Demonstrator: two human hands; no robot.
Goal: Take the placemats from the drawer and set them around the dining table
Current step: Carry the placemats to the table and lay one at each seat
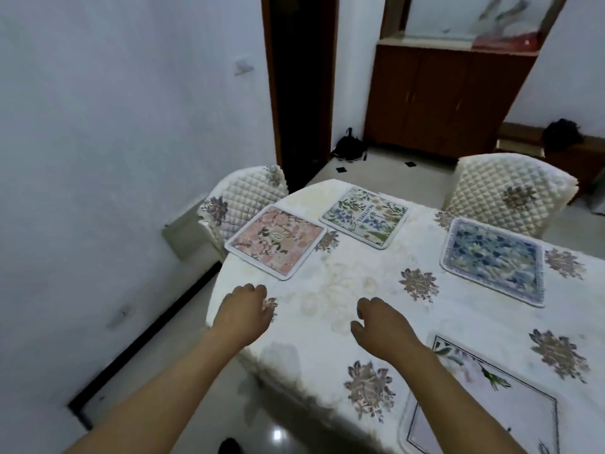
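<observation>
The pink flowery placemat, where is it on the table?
In the head view the pink placemat lies flat at the table's far left edge, before a quilted chair, beside the green-and-blue floral placemat.

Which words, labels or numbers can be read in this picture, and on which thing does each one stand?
"BEAUTIFUL", probably: upside-down, blurred capitals along the middle of the green and blue floral placemat; the reading is uncertain.
Small label at the centre of the pink floral placemat: too small and blurred to read.
Blue placemat and white placemat near the right hand: no text visible.
Tablecloth and chair covers: patterns only, no text.
</observation>
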